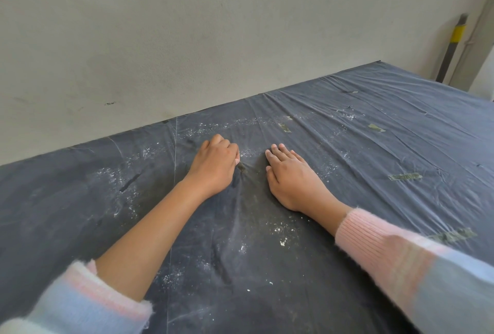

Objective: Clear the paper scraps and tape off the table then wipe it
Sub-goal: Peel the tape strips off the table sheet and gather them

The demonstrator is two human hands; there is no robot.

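The table (pixel 80 186) is covered with a dark sheet (pixel 401 109) that is full of wrinkles, and both hands are working at its middle. The left hand (pixel 215 165) has its fingers curled, and the thumb and fingertips seem to pinch a small piece of tape (pixel 241 167) that is stuck to the sheet just beside it. The right hand (pixel 291 176) lies flat to the right of this spot with straight fingers. It presses the sheet down and holds nothing (I think it keeps the sheet from lifting while the tape is peeled).

I judge that the task is at an early stage. Several tape strips (pixel 405 176) are on the right half of the table, some far from the person and one near the right sleeve (pixel 379 245). White paper scraps (pixel 282 242) and fine crumbs are scattered around both hands, on the left side and also in the near part. The wiping cannot be started yet, in my opinion, and I see no cloth in this view.
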